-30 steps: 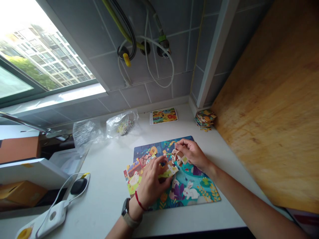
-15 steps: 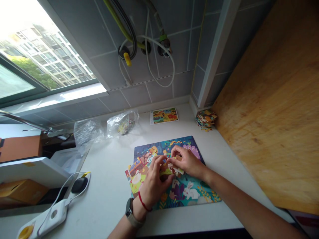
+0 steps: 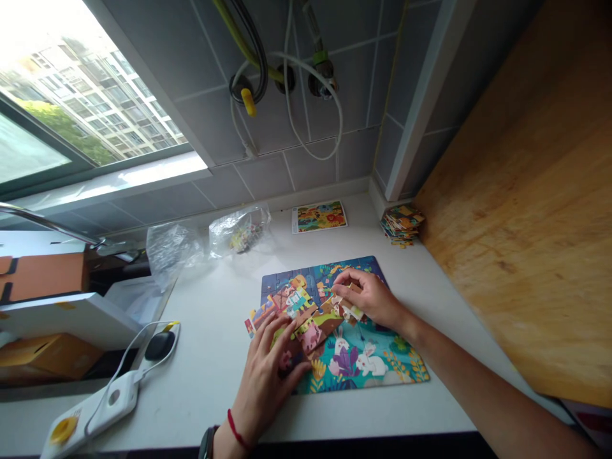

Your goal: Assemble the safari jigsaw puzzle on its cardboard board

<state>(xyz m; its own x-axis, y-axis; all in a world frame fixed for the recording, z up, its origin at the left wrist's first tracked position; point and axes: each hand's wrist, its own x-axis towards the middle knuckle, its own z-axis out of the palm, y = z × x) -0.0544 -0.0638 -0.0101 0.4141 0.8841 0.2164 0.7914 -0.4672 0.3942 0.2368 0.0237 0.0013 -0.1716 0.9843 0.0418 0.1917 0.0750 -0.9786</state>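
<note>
A colourful jigsaw puzzle board (image 3: 368, 363) showing rabbits and plants lies on the white counter (image 3: 210, 389). Loose and partly fitted jigsaw pieces (image 3: 299, 312) overlap its left half. My left hand (image 3: 268, 376) rests at the lower left of these pieces, fingers spread on them. My right hand (image 3: 368, 296) is over the board's upper middle, with its fingers and thumb closed around a cream-backed puzzle piece (image 3: 348, 310). Part of that piece is hidden by the fingers.
A small picture card (image 3: 319, 217), a stack of puzzle pieces (image 3: 401, 224) and plastic bags (image 3: 239, 231) lie along the wall. A wooden board (image 3: 521, 210) stands at right. A white cabled device (image 3: 108, 401) and a box (image 3: 48, 357) are at left.
My left hand has moved down and left, uncovering pieces on the board's left half. My right hand has shifted slightly up and to the right. The view has tilted a little.
</note>
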